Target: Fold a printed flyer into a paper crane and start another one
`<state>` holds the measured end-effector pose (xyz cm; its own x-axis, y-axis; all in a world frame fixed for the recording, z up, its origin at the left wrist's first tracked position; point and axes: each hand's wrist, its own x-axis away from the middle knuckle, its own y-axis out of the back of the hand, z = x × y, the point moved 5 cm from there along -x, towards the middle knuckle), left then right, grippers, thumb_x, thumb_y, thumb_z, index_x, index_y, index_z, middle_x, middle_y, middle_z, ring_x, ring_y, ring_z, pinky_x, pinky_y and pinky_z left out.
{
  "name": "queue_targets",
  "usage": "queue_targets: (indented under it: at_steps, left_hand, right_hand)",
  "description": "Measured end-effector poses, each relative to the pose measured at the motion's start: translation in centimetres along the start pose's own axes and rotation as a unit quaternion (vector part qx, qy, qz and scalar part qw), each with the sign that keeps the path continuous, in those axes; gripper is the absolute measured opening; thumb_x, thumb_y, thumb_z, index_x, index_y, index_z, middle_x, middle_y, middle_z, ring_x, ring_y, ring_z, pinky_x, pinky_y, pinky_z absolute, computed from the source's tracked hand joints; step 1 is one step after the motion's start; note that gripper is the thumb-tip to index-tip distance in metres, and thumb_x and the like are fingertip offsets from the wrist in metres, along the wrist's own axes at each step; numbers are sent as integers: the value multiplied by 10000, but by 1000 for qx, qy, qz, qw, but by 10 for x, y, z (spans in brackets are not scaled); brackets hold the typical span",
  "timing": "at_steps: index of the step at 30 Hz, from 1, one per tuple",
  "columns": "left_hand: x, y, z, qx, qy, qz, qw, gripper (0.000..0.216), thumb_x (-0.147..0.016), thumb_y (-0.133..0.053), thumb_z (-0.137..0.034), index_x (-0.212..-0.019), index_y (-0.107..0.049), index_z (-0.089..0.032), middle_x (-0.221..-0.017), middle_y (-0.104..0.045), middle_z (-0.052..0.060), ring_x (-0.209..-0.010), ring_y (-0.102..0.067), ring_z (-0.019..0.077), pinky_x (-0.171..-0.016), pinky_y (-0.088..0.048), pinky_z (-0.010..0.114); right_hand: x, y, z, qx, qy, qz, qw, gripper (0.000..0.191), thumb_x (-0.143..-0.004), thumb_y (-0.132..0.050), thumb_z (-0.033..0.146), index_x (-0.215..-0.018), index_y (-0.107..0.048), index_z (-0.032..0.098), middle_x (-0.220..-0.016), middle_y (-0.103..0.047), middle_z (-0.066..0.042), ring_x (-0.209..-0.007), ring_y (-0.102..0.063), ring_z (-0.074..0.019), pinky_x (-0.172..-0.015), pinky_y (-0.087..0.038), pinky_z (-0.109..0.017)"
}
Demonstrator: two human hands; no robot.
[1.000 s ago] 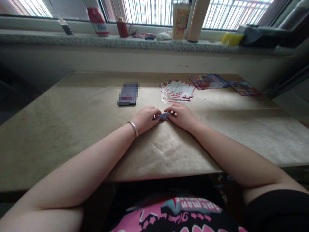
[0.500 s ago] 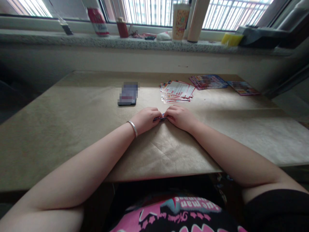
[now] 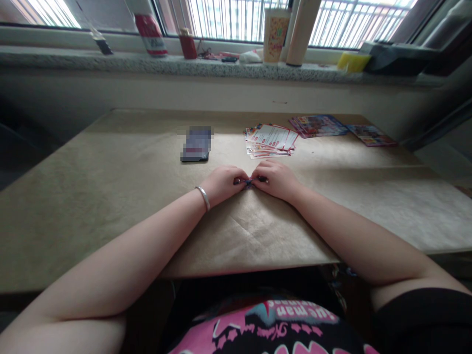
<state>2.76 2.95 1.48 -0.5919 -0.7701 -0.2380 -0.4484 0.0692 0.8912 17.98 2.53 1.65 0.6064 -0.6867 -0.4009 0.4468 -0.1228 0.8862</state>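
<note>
My left hand (image 3: 222,183), with a silver bangle on the wrist, and my right hand (image 3: 277,178) rest together on the brown paper-covered table (image 3: 110,187). Both are closed in a pinch on a small folded piece of printed paper (image 3: 250,182), blue and red, of which only a sliver shows between the fingertips. A fanned pile of printed leaflets (image 3: 271,140) lies just beyond my right hand. A dark phone (image 3: 195,143) lies beyond my left hand.
Two more stacks of leaflets (image 3: 319,125) (image 3: 371,134) lie at the table's far right. The window sill (image 3: 73,58) behind holds a red can, a small red bottle, a printed cup (image 3: 276,32), a paper roll and a yellow sponge (image 3: 354,60).
My hands have drawn closer together over the small paper, which now shows much less than a second ago. Arms and the other objects stay where they were.
</note>
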Motion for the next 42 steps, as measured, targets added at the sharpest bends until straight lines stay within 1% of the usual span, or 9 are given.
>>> queue_targets:
  at_steps: [3, 6, 12, 17, 25, 32, 36, 40, 42]
  left_hand:
    - [1, 1, -5, 1, -17, 7, 1000, 157, -845, -612, -247, -924, -730, -180, -808, -681, 30, -721, -608, 143, -713, -471, 243]
    - [3, 1, -9, -4, -38, 13, 999, 162, -861, -625, -286, -941, -717, -179, -857, -675, 45, -771, -619, 157, -734, -479, 256]
    - [4, -4, -11, -38, -63, -1, 997, 125, -874, -624, -247, -928, -702, -167, -902, -677, 61, -836, -628, 179, -778, -490, 285]
    - [2, -5, -10, -33, -81, -13, 996, 121, -879, -630, -239, -934, -707, -163, -909, -686, 62, -852, -633, 184, -790, -502, 298]
    - [0, -9, -8, -58, -112, -60, 990, 155, -902, -597, -239, -936, -738, -184, -878, -690, 63, -811, -629, 171, -779, -506, 301]
    - [5, -7, -12, -89, -171, -54, 980, 273, -962, -504, -273, -989, -761, -186, -858, -680, 76, -760, -592, 157, -740, -495, 286]
    - [6, -5, -14, -100, -187, -45, 976, 288, -957, -486, -241, -1018, -763, -194, -873, -678, 80, -801, -590, 169, -769, -500, 300]
    - [5, -4, -8, -58, -187, -34, 980, 292, -937, -485, -207, -1043, -756, -192, -972, -684, 89, -845, -617, 157, -800, -511, 287]
    - [4, -3, -6, -38, -181, -27, 982, 294, -939, -482, -218, -1035, -758, -187, -971, -689, 91, -844, -627, 153, -794, -516, 279]
  right_hand:
    - [1, 0, -1, 2, 1, 3, 1000, 128, -875, -607, 282, -838, -705, 208, -874, -689, -61, -864, -588, -210, -769, -427, -316]
    - [3, 0, 1, 17, 25, 5, 1000, 155, -890, -573, 273, -829, -695, 199, -857, -680, -69, -847, -586, -213, -756, -425, -321]
    - [6, 2, 3, -7, 52, -3, 999, 113, -872, -576, 228, -841, -675, 183, -862, -662, -71, -848, -581, -204, -769, -439, -307]
    - [6, 2, 1, -34, 46, 5, 998, 134, -859, -647, 313, -820, -662, 186, -837, -649, -59, -805, -574, -191, -720, -431, -299]
    - [4, 1, -5, 18, 55, 1, 998, 236, -934, -569, 344, -816, -694, 183, -845, -669, -67, -823, -576, -191, -736, -423, -299]
    - [4, 6, -4, 42, 102, 30, 993, 245, -943, -554, 314, -833, -736, 192, -878, -709, -65, -787, -596, -174, -726, -433, -296]
    - [7, 8, -3, 50, 91, 50, 993, 234, -938, -554, 282, -862, -753, 185, -905, -721, -69, -784, -618, -170, -733, -449, -294]
    - [9, 9, -4, 59, 55, 52, 995, 236, -934, -560, 288, -877, -764, 181, -919, -724, -71, -802, -634, -176, -733, -461, -292]
    - [9, 8, -4, 64, 48, 55, 995, 240, -936, -560, 294, -888, -768, 183, -930, -727, -72, -818, -642, -180, -740, -465, -293]
